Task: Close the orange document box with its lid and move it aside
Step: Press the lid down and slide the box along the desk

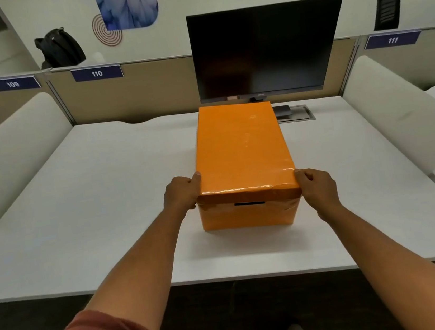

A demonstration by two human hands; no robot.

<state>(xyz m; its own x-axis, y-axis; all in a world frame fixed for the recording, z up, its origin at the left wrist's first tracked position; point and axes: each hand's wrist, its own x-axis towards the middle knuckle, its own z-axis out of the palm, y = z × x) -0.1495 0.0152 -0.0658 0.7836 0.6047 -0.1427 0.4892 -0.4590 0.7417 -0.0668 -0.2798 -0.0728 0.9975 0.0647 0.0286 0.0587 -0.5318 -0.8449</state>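
Head view: left hand [180, 196] and right hand [318, 190] grip the near corners of the lid [241, 147], thumbs on top, fingers curled around its rim. Lid sits on the orange document box [248, 214], mid-desk [92, 209]. Dark monitor [267, 50] behind.

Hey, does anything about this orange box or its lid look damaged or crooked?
The lid sits square on the orange box, held at its near corners by the left hand and right hand. Only the orange wrapping along the lid's front edge looks wrinkled and creased, mostly toward the right corner.
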